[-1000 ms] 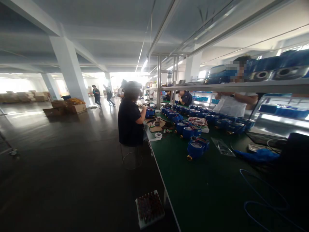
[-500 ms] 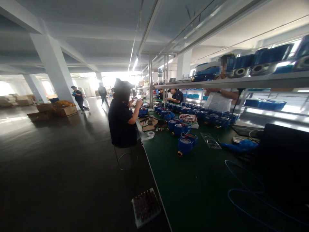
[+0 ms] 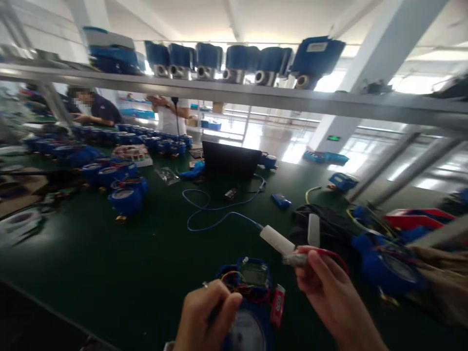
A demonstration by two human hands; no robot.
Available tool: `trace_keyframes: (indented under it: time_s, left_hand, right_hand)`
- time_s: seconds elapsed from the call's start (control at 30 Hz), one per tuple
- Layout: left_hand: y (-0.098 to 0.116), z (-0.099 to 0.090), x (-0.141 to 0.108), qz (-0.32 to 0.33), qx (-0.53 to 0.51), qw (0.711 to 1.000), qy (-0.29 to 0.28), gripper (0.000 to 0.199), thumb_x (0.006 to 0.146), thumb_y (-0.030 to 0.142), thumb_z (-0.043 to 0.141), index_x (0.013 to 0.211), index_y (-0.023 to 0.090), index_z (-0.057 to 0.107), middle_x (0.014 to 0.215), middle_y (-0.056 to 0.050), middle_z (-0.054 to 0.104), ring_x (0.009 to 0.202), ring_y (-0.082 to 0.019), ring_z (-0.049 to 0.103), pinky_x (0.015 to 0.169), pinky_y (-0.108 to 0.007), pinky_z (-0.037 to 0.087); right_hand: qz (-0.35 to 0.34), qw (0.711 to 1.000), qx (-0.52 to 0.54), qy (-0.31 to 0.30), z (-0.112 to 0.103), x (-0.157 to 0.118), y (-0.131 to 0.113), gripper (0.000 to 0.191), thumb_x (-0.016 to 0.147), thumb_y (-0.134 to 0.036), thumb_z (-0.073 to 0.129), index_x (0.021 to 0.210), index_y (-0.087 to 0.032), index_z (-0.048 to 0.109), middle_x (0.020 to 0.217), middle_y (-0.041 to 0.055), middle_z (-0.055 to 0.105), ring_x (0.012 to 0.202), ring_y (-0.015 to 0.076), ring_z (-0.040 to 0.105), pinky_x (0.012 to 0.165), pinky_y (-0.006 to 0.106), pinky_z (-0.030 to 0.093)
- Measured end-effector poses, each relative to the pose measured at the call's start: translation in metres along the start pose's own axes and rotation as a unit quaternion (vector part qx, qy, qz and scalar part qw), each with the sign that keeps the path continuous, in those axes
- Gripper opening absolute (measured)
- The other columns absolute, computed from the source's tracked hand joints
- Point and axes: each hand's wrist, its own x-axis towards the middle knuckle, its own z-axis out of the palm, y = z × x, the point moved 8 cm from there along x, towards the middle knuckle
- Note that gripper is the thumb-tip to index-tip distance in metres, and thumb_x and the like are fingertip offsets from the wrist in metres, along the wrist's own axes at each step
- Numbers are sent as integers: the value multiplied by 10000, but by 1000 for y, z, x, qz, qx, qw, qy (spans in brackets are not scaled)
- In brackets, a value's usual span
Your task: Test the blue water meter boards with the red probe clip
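Note:
A blue meter with a round dial lies right in front of me, its upper box open over a small display and coloured wires. My left hand is at the meter's left side with its fingers curled; whatever they may hold is hidden. To the right, my right hand pinches a small grey plug with pins at its tip and a red wire running behind the fingers. Just behind the plug is a white block-like piece on the end of a blue cable. Against the meter's right side rests a red battery-like piece.
A black laptop-like screen stands at the back of the green table. Several blue meters fill the left side; another meter sits at right. A metal shelf crosses overhead. Co-workers are beyond.
The view has swung right and down from the aisle to the table. Both my hands, the open meter and the plug are now in sight; earlier no hand of mine showed.

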Motion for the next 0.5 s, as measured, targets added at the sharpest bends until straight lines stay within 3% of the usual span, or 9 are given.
trace_keyframes:
  time_s: [0.07, 0.13, 0.2, 0.27, 0.37, 0.5]
  left_hand:
    - [-4, -16, 7, 29, 41, 998, 37, 292, 932, 338, 570, 681, 196, 615, 645, 10, 642, 576, -105, 602, 570, -182, 474]
    - [-11, -25, 15, 47, 86, 993, 64, 135, 872, 342, 651, 928, 221, 673, 934, -38, 721, 862, -181, 698, 771, -265, 558]
    - [-23, -22, 24, 34, 113, 992, 43, 438, 808, 394, 718, 1204, 239, 611, 1259, -105, 648, 1168, -278, 627, 960, -412, 534]
    - [-37, -10, 31, -2, 104, 994, -19, 635, 777, 435, 745, 1340, 243, 522, 1425, -142, 527, 1320, -331, 508, 1055, -514, 462]
    - [-42, 8, 37, -41, 50, 995, -77, 668, 787, 436, 737, 1379, 245, 491, 1497, -151, 443, 1394, -353, 408, 1121, -586, 360]
    - [-13, 6, 41, -50, 2, 998, -37, 392, 818, 409, 713, 1179, 264, 658, 1346, -121, 581, 1345, -343, 458, 1153, -574, 317]
  right_hand:
    - [4, 1000, 23, -10, 10, 3, 1, 360, 491, -390, 962, 726, -186, 782, 643, 35, 745, 495, 130, 666, 397, 160, 526]
    - [4, 999, 28, -36, 18, 5, 4, 318, 559, -374, 939, 765, -184, 788, 685, 43, 759, 536, 137, 688, 423, 161, 545]
    - [9, 998, 22, -59, 21, 4, 7, 281, 621, -362, 913, 805, -189, 790, 723, 46, 768, 587, 142, 707, 455, 162, 562]
    - [16, 998, 13, -65, 19, 3, 8, 261, 651, -361, 899, 827, -202, 790, 751, 42, 774, 619, 138, 714, 484, 159, 572]
    - [23, 999, -6, -41, 9, 1, 9, 293, 609, -382, 918, 813, -220, 785, 758, 32, 771, 619, 135, 709, 493, 163, 575]
    - [1, 994, -104, -24, 1, -1, 25, 370, 609, -423, 910, 879, -220, 758, 807, 45, 749, 642, 173, 702, 494, 224, 585]
